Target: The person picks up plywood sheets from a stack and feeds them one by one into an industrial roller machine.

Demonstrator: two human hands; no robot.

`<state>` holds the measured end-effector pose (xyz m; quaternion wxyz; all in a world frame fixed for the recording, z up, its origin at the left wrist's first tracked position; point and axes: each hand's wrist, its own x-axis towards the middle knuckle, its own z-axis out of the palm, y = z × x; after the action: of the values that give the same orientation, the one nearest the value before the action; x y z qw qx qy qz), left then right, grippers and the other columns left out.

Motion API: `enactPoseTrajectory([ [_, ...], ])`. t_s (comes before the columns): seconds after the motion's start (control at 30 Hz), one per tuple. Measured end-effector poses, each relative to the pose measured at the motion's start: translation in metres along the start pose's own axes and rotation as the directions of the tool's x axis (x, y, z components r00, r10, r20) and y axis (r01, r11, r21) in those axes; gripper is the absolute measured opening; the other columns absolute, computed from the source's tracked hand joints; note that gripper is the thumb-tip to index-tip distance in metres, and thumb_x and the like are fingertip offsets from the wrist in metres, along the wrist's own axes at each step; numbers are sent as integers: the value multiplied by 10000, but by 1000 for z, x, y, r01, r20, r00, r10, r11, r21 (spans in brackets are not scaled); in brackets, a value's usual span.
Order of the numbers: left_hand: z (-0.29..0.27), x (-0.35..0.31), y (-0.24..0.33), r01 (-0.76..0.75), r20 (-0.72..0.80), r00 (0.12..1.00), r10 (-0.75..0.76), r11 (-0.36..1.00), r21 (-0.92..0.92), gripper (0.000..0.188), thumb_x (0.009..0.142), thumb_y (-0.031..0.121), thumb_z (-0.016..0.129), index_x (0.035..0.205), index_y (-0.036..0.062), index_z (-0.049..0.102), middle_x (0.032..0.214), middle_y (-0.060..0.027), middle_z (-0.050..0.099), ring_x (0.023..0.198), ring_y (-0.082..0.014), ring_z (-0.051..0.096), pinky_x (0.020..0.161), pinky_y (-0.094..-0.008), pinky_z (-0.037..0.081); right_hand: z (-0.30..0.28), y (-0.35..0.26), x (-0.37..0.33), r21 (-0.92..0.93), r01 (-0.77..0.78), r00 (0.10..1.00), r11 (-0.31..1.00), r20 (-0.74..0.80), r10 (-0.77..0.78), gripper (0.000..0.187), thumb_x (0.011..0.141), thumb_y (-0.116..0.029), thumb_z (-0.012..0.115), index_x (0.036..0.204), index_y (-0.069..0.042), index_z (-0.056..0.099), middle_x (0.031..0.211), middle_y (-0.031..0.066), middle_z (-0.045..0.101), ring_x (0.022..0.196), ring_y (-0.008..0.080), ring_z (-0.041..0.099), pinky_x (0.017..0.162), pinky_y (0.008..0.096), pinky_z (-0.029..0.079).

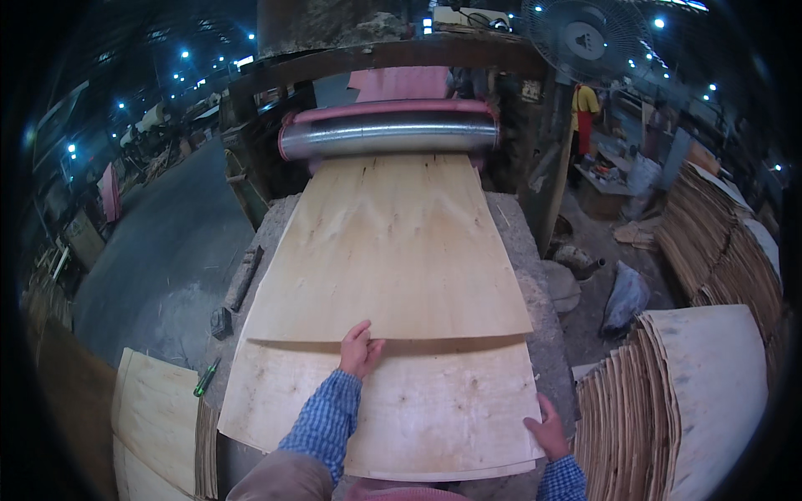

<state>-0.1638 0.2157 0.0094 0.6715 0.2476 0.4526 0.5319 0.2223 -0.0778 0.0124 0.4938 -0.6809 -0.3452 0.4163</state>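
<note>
A pale wood veneer sheet [393, 250] runs from the rollers towards me, its near edge slightly raised over another veneer sheet [443, 409] beneath. My left hand [361, 351] is at the middle of the upper sheet's near edge, fingers apart and overlapping that edge. At the lower sheet's right edge, my right hand [550, 429] grips with the thumb on top; its other fingers are partly hidden. The far end of the upper sheet meets a shiny metal roller [393, 135], above which a pink-coated roller [384, 110] shows.
Stacked veneer sheets [626, 401] stand close on my right, with another stack [159, 409] at left. A green-handled tool [206, 377] and a dark metal bar [245, 280] lie along the left edge. A fan [585, 40] hangs upper right; a person in yellow [585, 104] stands beyond.
</note>
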Motion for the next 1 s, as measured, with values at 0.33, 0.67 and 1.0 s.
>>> enactPoseTrajectory([
  [0.33,-72,-183,-7,346,84,936,-341,937,-50,456,1006,362,468,1396,127,444,1341,-148,545,1080,-305,614,798,-404,559,-13,-49,-4,214,-352,896,911,357,262,411,859,-64,615,1244,67,556,1126,134,659,985,193,646,858,314,508],
  [0.67,-89,-306,4,103,118,992,-41,803,-587,623,989,445,461,1387,-29,397,1385,-172,508,1235,-314,533,994,-449,472,-18,-139,-21,481,-295,875,826,482,32,435,861,-17,585,1281,77,521,1171,168,643,1033,248,655,914,387,529],
  [1.0,-130,-257,-10,124,-4,991,-133,936,-329,462,1001,151,409,1424,-18,330,1428,-192,447,1311,-353,450,1097,-510,387,-10,15,0,307,-351,912,885,325,248,338,929,-109,602,1223,58,579,1118,130,671,976,210,664,857,353,535],
])
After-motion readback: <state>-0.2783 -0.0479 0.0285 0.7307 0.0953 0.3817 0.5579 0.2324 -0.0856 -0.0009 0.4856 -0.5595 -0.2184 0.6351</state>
